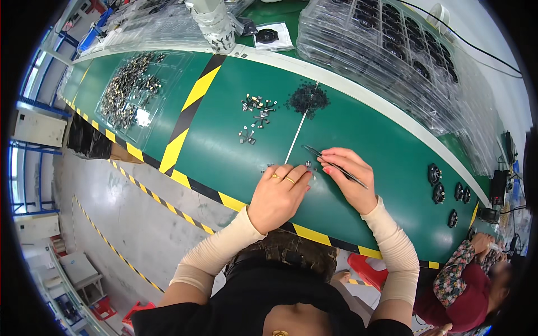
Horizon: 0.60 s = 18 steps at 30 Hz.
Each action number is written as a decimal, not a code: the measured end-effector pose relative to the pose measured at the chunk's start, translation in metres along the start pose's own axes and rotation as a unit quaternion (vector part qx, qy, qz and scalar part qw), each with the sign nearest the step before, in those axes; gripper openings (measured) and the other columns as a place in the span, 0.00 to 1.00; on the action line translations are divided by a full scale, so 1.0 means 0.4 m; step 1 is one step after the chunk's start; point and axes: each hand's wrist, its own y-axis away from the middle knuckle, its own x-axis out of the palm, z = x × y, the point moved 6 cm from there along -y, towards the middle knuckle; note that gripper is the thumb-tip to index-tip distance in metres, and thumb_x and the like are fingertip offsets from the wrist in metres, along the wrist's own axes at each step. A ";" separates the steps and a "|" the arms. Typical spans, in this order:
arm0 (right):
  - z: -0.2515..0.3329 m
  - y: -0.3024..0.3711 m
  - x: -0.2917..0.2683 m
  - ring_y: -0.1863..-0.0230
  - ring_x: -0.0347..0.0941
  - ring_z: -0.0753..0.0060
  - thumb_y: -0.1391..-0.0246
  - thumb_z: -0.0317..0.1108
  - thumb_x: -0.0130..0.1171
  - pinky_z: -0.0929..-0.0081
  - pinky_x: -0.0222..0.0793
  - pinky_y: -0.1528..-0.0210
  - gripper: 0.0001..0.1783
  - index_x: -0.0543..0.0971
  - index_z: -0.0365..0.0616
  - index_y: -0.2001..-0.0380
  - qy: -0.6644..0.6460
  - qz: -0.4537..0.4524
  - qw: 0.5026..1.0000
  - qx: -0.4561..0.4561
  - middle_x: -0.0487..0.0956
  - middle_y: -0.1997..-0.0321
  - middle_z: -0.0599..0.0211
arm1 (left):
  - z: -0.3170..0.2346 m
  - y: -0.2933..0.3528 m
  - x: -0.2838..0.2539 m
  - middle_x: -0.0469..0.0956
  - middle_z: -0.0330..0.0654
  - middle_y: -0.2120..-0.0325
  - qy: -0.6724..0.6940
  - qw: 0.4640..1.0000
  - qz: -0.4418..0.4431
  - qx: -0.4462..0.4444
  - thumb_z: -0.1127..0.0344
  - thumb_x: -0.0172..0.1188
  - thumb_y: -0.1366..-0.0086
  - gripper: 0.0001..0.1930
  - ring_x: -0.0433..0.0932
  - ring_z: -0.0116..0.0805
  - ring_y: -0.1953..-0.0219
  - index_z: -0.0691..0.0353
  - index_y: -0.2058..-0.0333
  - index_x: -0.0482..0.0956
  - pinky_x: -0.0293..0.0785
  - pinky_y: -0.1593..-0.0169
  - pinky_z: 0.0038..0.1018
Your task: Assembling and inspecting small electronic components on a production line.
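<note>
My right hand point(350, 176) holds a pair of dark tweezers point(358, 182), its thumb and fingers closed round the shaft. The tweezer tips point up and left, just over the green tabletop. My left hand point(280, 193), with rings on it, is curled low on the table near the front edge. Its fingertips are mostly hidden, so what they pinch, if anything, does not show. A small dark and silver part point(308, 164) lies between the two hands. Beyond them are a loose group of small metal-and-black parts point(258, 112) and a heap of thin black pieces point(309, 99).
On the left a clear tray point(171, 84) holds many small metallic parts. Several round black assemblies point(439, 194) sit at the right. Stacked clear trays point(358, 61) with black parts stand behind. A co-worker point(471, 285) sits at lower right. Striped tape point(232, 201) edges the table.
</note>
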 end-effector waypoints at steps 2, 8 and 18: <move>-0.003 -0.002 0.000 0.54 0.79 0.65 0.49 0.18 0.64 0.73 0.76 0.52 0.12 0.83 0.35 0.58 -0.011 -0.012 1.000 0.009 0.81 0.53 0.58 | 0.000 0.003 0.002 0.75 0.40 0.55 0.000 1.000 0.004 -0.003 0.68 0.65 0.44 0.16 0.73 0.38 0.56 0.65 0.56 0.79 0.69 0.52 0.36; 0.009 -0.002 -0.009 0.55 0.79 0.65 0.47 0.18 0.62 0.73 0.76 0.53 0.12 0.83 0.36 0.58 0.029 0.000 0.999 -0.012 0.81 0.53 0.57 | -0.008 0.001 0.010 0.75 0.39 0.53 -0.007 1.000 0.010 0.000 0.70 0.68 0.47 0.18 0.73 0.37 0.54 0.64 0.56 0.81 0.69 0.51 0.35; 0.070 0.100 -0.054 0.52 0.80 0.53 0.52 0.15 0.62 0.65 0.78 0.52 0.18 0.81 0.34 0.56 0.098 0.083 0.984 -0.122 0.80 0.50 0.52 | -0.024 0.001 0.017 0.75 0.38 0.52 -0.011 1.000 0.016 0.008 0.70 0.67 0.47 0.19 0.72 0.36 0.55 0.65 0.55 0.80 0.69 0.52 0.33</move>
